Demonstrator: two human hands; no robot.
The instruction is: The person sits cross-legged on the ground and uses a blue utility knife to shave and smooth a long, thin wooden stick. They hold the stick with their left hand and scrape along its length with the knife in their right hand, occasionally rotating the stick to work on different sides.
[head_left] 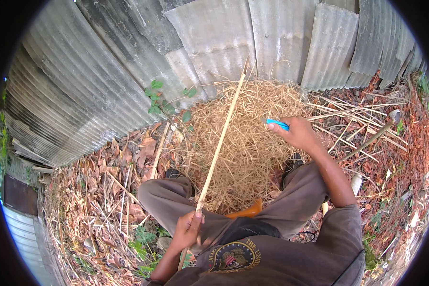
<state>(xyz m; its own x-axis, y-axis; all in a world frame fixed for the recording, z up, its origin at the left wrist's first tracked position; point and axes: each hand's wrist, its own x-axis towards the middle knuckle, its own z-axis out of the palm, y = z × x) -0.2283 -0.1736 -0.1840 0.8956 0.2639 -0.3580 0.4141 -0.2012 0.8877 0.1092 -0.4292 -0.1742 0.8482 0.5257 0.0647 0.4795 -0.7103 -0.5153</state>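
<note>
In the curled left hand [188, 230], a long pale stick [221, 138] is gripped near its lower end and angled forward. A blue cutter [277, 124] is clasped in the folded right hand [298, 133]; dry shavings [243, 167] are heaped between both, corrugated sheets [214, 38] beyond.

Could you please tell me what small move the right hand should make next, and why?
I'd suggest moving the right hand, holding the small blue-handled cutter, toward the long, slender, pale wooden strip: the left hand grips the strip toward its lower end, while the cutter appears apart from it.
</note>
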